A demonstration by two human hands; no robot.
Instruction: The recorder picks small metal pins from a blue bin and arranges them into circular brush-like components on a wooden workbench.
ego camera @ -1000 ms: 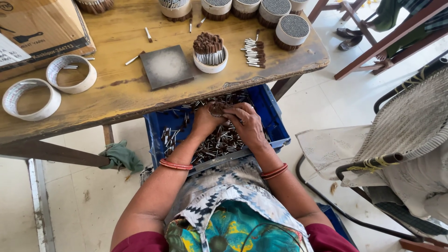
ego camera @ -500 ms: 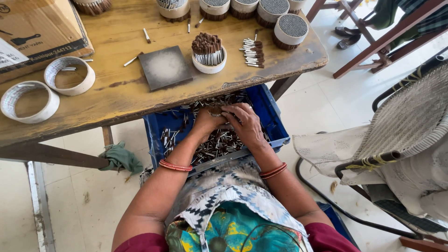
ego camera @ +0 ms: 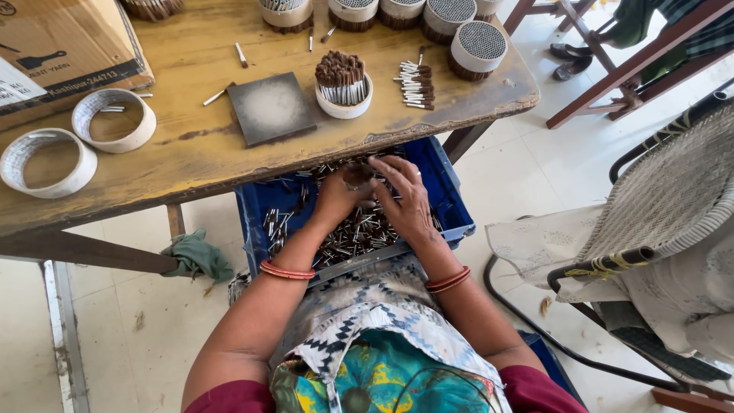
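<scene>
Left hand (ego camera: 336, 200) and right hand (ego camera: 404, 200) both closed round stick bundle (ego camera: 357, 175), upright, at 12 o'clock; blue crate (ego camera: 451, 200) beneath.

Worn wooden table (ego camera: 199, 153) bears tape rings (ego camera: 115, 120), grey slab (ego camera: 271, 108)

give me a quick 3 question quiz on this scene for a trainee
1. True or false: both hands, left hand and right hand, are over the blue crate.
2. What does the left hand hold? A) a small bundle of brown-tipped sticks B) a roll of tape C) a rag
3. What lies flat on the wooden table beside the white cup of sticks?

Key
1. True
2. A, the bundle
3. A dark square plate
</scene>
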